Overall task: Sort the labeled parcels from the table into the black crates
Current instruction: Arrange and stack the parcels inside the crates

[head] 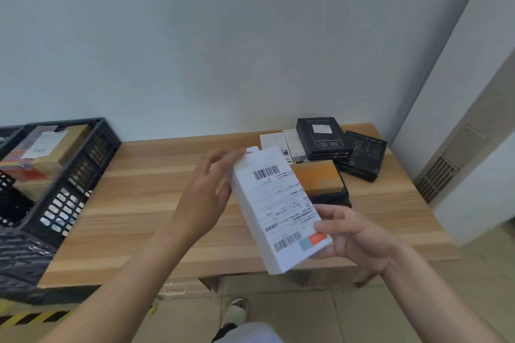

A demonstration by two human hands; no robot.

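Note:
I hold a white box parcel (pixel 278 209) with a barcode shipping label face up, tilted above the wooden table (pixel 156 192). My left hand (pixel 209 189) grips its far upper end. My right hand (pixel 351 237) pinches its near lower corner with thumb on top. At the left stand black crates (pixel 80 181); the far one holds brown labeled boxes (pixel 53 147). More parcels wait at the table's far right: black boxes (pixel 320 136), white boxes (pixel 278 145) and a brown box (pixel 320 175) on a black bag.
A white wall runs behind the table. A tall white cabinet with a vent grille (pixel 437 175) stands at the right. Yellow-black hazard tape (pixel 30 317) marks the floor at lower left. My sandaled foot (pixel 237 312) is below the table's front edge.

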